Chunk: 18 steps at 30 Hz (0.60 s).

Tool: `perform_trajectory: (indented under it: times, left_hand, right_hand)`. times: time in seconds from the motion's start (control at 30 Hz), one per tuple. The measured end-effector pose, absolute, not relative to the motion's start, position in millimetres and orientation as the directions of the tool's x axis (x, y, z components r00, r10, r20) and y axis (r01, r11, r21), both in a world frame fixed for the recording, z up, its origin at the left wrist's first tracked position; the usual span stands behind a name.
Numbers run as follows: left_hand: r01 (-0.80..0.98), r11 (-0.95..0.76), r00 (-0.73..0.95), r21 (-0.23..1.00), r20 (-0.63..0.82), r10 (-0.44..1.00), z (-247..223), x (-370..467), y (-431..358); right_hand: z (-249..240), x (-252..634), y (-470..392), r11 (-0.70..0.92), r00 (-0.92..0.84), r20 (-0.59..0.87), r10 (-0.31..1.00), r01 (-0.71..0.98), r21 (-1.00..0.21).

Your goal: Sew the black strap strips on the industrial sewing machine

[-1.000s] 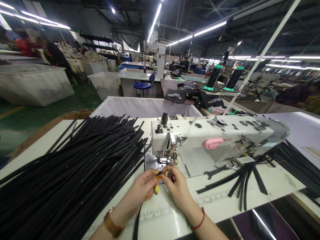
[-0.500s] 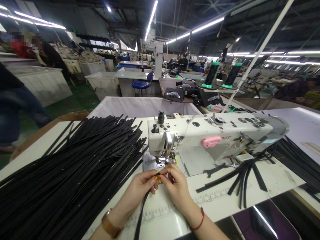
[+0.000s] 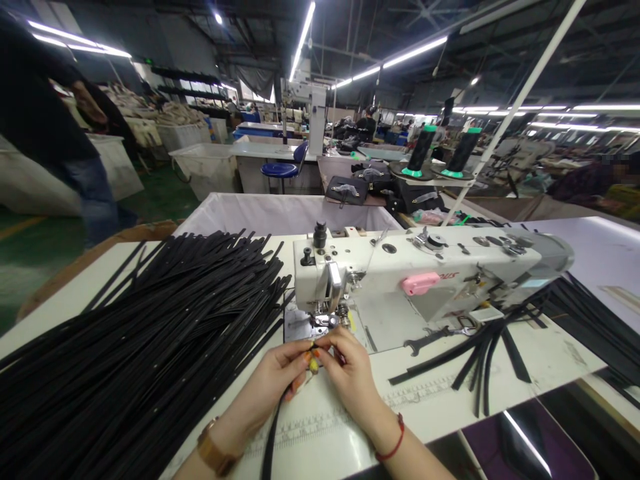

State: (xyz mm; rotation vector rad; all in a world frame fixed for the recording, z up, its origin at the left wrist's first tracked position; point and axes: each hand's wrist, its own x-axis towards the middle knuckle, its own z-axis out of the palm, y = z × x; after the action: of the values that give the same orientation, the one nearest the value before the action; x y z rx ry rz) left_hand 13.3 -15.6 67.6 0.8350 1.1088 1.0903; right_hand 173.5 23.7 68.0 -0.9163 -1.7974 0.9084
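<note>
My left hand point(image 3: 270, 381) and my right hand point(image 3: 351, 368) meet in front of the sewing machine point(image 3: 380, 272), with thumbs and fingertips pinched together. Between them is the end of a narrow black strap point(image 3: 271, 435), whose length hangs from my left hand toward the table's front edge. Something small and yellow point(image 3: 313, 365) shows at the fingertips; what it is I cannot make out. Just beyond my fingers sits the machine's presser foot and needle area point(image 3: 325, 320). A large heap of black straps point(image 3: 145, 347) lies to the left of my left hand.
Right of my hands lie a wrench point(image 3: 435, 339) and more black straps point(image 3: 483, 353), near a ruler strip point(image 3: 420, 392) on the table. Two thread cones point(image 3: 423, 150) stand behind the machine. A lined bin point(image 3: 280, 213) is beyond the table; a person point(image 3: 55, 120) is at far left.
Both hands stay pinched at nearly the same spot, with small finger shifts, and more of the yellow thing shows. The person at far left has moved rightward into view.
</note>
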Motion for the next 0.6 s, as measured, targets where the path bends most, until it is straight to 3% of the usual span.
perform_trajectory:
  times: [0.27, 0.6]
  left_hand:
    - [-0.349, 0.413, 0.209, 0.841, -0.360, 0.909, 78.0, 3.6, -27.0]
    - [0.060, 0.569, -0.048, 0.820, -0.567, 0.822, 111.5, -55.1, -79.7]
  right_hand:
    - [74.9, 175.5, 24.8, 0.394, -0.317, 0.307, 0.898, 0.266, -0.879]
    - [62.3, 188.0, 36.7, 0.224, -0.166, 0.190, 0.968, 0.216, -0.950]
